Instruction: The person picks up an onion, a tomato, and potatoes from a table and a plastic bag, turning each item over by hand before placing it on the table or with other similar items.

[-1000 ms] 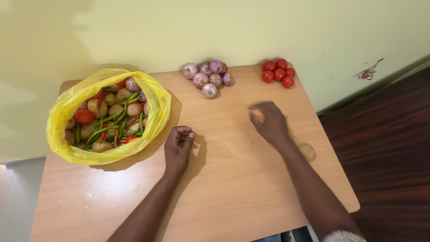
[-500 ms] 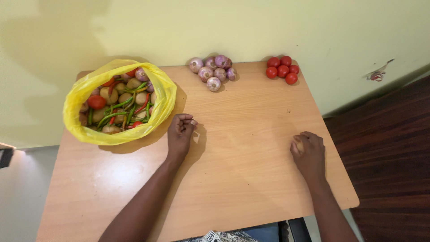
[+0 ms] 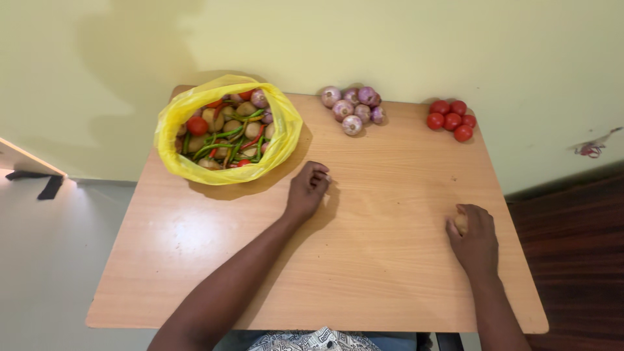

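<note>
At the far left of the wooden table [image 3: 195, 260] a yellow plastic bag [image 3: 279, 140] is seen lying open, filled with green and red chillies, potatoes, tomatoes and a few onions. Just to its right, the left hand [image 3: 307, 190] is rested on the tabletop with its fingers curled into a loose fist; nothing is seen held inside it. Beyond it, against the far edge, a small heap of purple onions [image 3: 353, 110] is gathered, and further right a cluster of red tomatoes [image 3: 450, 119] is set near the back corner. Near the right edge of the table, the right hand [image 3: 476, 239] is laid over a potato [image 3: 461, 223], which is wrapped by the fingers so that only a pale sliver is shown beside the thumb; the potato appears to be touching the table under the palm. The tabletop is of light wood grain. A pale yellow wall [image 3: 390, 45] is met by the table's back edge, dark wooden flooring [image 3: 578, 260] is seen at the right, and a light grey floor at the left.
</note>
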